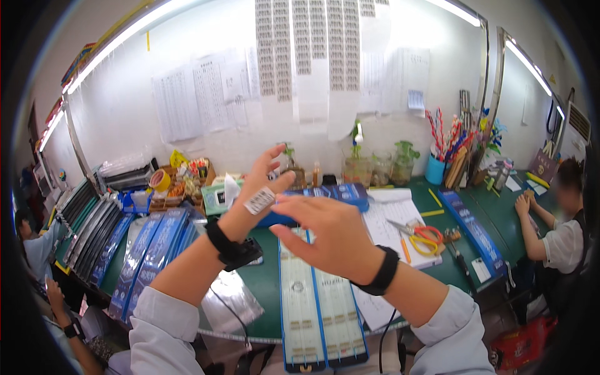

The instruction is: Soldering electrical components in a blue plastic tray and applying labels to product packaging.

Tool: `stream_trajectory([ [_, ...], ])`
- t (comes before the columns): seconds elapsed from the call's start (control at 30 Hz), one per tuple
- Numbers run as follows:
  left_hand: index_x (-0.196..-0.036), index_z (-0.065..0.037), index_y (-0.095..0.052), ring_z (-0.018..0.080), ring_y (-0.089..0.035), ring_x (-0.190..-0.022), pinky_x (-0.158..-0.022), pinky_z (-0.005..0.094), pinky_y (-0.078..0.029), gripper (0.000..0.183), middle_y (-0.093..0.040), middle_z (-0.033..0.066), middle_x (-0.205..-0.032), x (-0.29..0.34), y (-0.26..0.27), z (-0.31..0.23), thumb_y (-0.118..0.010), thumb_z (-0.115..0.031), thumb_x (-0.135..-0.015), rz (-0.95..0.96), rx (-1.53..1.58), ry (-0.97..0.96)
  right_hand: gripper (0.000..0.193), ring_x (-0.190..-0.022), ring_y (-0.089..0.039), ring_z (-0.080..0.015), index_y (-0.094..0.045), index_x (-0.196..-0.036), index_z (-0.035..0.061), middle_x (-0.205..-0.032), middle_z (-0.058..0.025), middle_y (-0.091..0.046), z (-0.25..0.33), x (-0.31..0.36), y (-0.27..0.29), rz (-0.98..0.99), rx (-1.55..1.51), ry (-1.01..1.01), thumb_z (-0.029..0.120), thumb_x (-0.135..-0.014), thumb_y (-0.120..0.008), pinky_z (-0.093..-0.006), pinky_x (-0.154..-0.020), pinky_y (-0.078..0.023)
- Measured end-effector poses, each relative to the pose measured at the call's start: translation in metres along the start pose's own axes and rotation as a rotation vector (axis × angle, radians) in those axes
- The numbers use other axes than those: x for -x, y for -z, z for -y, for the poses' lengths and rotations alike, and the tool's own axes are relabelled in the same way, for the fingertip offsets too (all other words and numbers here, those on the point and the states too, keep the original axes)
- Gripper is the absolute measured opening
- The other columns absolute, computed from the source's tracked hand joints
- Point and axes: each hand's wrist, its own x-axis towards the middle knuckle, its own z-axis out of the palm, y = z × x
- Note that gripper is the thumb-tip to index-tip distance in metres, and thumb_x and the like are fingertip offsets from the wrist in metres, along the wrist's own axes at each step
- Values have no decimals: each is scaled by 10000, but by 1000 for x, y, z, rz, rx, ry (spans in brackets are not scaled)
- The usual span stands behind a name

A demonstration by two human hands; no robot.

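Note:
My left hand (261,181) is raised over the table with its fingers spread, holding nothing. A white label sheet with dark printed blocks (259,200) lies on the back of that hand near the wrist. My right hand (331,232) reaches across from the right, its fingers stretched out and the thumb apart. Its fingertips are beside the label sheet's edge; whether they touch it I cannot tell. Below both hands lies a long blue-edged case (322,306) with two pale halves side by side, over the table's front edge.
Blue boxes (150,259) and dark cases (94,231) are stacked at left. Behind are a basket of small items (181,187) and jarred plants (405,159). Papers (394,219), scissors (425,240) and a long blue box (472,231) lie right. A person (562,231) sits at far right.

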Motion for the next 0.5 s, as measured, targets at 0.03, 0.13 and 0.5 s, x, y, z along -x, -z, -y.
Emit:
stream_trajectory([
  [0.03,-1344,-45,-347,254,-364,-1249,-1027,331,-307,558,-375,164,-1338,18,6,-4,-574,-149,-845,6,4,29,222,-668,-611,-188,-614,-986,43,-991,-101,-646,5,14,7,-5,-104,-66,125,-783,-650,-270,-582,-499],
  [0.13,-1351,-32,-342,208,-416,-1191,-1003,332,-337,556,-422,101,-1308,71,25,-11,-561,-182,-863,147,152,292,199,-625,-620,-208,-626,-943,31,-866,-110,-644,16,66,39,98,-195,-447,179,-811,-620,-302,-579,-497],
  [0.5,-1349,-2,-303,208,-409,-1196,-1027,340,-329,551,-401,112,-1309,324,-3,34,-502,-297,-929,71,553,987,336,-629,-623,-252,-640,-854,28,-652,-130,-612,81,277,79,573,-19,-1115,347,-876,-538,-344,-581,-466],
])
